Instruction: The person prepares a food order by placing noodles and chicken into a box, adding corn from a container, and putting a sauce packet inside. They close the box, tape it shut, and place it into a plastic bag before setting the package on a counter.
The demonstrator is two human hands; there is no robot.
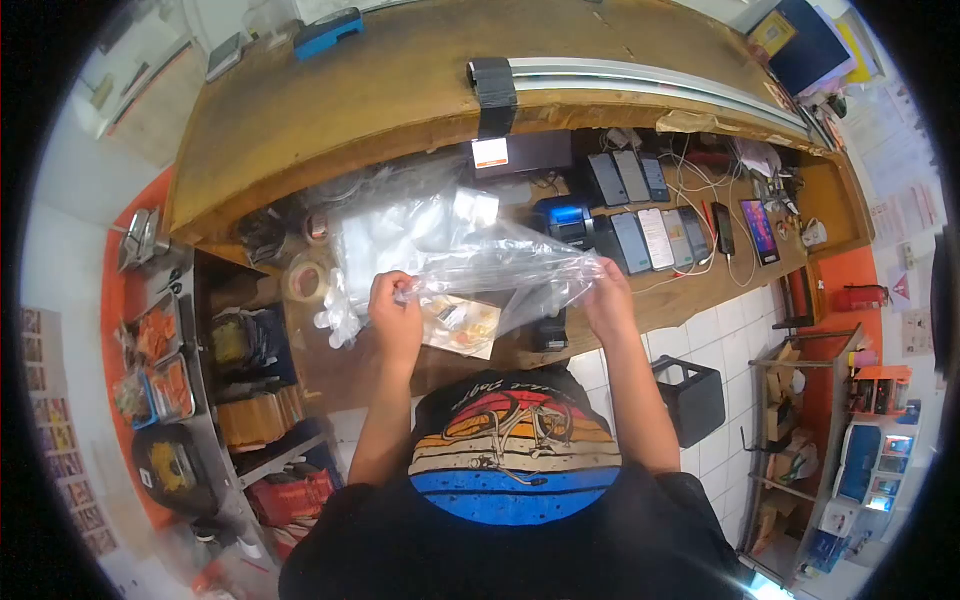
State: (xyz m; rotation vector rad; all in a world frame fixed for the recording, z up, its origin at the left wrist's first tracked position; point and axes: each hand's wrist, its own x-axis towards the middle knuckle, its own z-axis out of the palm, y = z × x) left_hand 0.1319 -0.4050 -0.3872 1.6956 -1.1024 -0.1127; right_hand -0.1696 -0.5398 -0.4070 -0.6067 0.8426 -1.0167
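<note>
A clear plastic bag (500, 268) is stretched between my two hands, above the desk. My left hand (395, 302) is closed on its left end, the fingers pinched together. At the other end my right hand (608, 298) grips the gathered plastic. Beneath the bag lies a small printed card or packet (462, 328), partly covered. Behind it is a pile of clear plastic bags (400, 235). A roll of tape (306, 281) stands left of my left hand. Beyond my right hand are a black device with a blue top (568, 222) and several phones (630, 240).
A raised wooden shelf (380, 85) with a metal rail (640, 78) overhangs the desk's far side. White cables (690, 180) run among the phones. Right of my body, a black stool (690, 400) stands on the tiled floor. Shelves of goods (250, 400) are at the left.
</note>
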